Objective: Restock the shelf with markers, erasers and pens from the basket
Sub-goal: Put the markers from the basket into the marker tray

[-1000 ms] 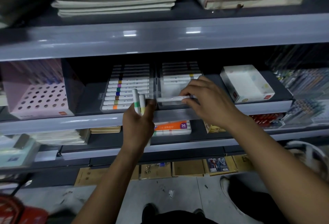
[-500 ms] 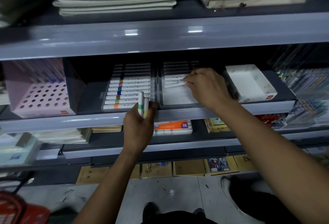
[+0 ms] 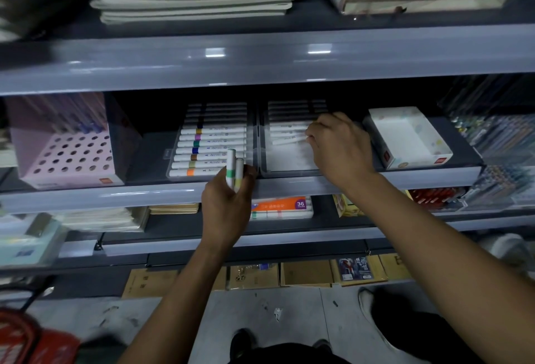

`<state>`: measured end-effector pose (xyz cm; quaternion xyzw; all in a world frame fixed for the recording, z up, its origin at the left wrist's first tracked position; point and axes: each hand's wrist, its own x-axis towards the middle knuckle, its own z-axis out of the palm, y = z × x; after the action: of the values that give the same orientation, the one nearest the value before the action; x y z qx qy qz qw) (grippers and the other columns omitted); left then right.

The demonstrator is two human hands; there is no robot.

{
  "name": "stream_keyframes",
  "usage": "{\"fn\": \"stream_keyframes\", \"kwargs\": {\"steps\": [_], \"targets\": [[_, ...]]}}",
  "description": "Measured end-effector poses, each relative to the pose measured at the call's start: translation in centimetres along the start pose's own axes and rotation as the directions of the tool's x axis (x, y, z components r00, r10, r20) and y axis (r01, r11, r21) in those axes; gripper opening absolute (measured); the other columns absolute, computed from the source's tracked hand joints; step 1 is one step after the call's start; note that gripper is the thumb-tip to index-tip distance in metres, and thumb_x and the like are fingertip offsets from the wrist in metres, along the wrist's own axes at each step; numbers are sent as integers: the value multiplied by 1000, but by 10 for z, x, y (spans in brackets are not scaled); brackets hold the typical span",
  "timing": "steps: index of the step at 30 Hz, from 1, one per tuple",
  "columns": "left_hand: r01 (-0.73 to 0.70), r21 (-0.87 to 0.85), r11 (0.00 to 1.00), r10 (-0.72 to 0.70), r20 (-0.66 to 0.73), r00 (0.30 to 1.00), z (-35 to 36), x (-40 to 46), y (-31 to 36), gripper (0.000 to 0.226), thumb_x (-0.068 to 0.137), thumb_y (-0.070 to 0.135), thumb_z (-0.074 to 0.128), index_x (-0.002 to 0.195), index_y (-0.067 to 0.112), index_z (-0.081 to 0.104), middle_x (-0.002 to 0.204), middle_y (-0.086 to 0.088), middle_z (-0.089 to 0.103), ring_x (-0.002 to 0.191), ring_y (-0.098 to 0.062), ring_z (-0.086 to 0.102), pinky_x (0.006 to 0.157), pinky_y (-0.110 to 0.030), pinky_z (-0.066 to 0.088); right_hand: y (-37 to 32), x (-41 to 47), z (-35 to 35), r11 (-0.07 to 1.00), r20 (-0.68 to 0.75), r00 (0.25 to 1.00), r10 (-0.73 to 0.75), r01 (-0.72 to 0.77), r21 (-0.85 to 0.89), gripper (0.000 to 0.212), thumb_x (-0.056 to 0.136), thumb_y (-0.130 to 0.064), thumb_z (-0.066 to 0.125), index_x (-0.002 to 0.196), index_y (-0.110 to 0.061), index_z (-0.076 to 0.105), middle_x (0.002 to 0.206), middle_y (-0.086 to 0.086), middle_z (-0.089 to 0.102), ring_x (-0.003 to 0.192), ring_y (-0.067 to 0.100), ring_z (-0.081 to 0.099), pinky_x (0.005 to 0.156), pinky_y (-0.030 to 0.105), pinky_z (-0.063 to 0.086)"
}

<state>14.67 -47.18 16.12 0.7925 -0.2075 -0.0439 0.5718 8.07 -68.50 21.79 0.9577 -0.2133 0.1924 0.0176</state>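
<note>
Two white markers (image 3: 234,171) upright at frame centre, gripped in left hand (image 3: 225,207) before the shelf edge (image 3: 144,195). Right hand (image 3: 340,146) reaching into right tray (image 3: 289,161), fingertips pinching a white marker (image 3: 286,140). Left tray (image 3: 208,146) nearly full. Red basket (image 3: 26,340) at lower left.

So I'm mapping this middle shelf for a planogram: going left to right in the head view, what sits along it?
Pink holed box → full marker tray → part-filled marker tray, where the right hand works → white open box → clear-packed pens.
</note>
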Motion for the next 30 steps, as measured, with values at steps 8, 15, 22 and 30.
{"fn": "stream_keyframes", "kwargs": {"steps": [8, 15, 22, 30], "targets": [[-4, 21, 1000, 4, 9, 1000, -2, 0, 3, 36, 103, 38, 62, 76, 15, 57, 59, -5, 55, 49, -13, 48, 48, -37, 42, 0, 0, 0, 1000, 12, 1000, -7, 7, -9, 15, 96, -10, 62, 102, -14, 76, 104, 1, 67, 108, 23, 58, 66, 33, 53], [-24, 31, 999, 23, 16, 1000, -3, 1, 2, 37, 103, 35, 63, 75, 14, 57, 58, -3, 53, 48, -8, 45, 45, -26, 36, -1, 2, 2, 998, 71, 997, -16, 20, -56, 16, 90, -7, 66, 100, -15, 76, 105, 4, 67, 100, 27, 62, 64, 30, 48], [13, -47, 999, -10, 71, 997, -5, -3, 10, 35, 100, 47, 59, 81, 17, 60, 60, 0, 56, 53, -17, 53, 50, -42, 46, 2, -10, 4, 996, 5, 1000, -25, 25, 86, 25, 90, -1, 62, 105, -11, 80, 110, 8, 69, 104, 31, 62, 71, 36, 55], [398, -463, 792, -257, 338, 905, -1, -7, 27, 43, 113, 34, 30, 104, 0, 55, 64, -5, 49, 46, -15, 38, 42, -28, 35, -35, -51, -4, 839, -196, 980, 17, 92, 536, 13, 94, -10, 64, 100, -7, 75, 98, 5, 62, 92, 22, 62, 78, 40, 54]]}}
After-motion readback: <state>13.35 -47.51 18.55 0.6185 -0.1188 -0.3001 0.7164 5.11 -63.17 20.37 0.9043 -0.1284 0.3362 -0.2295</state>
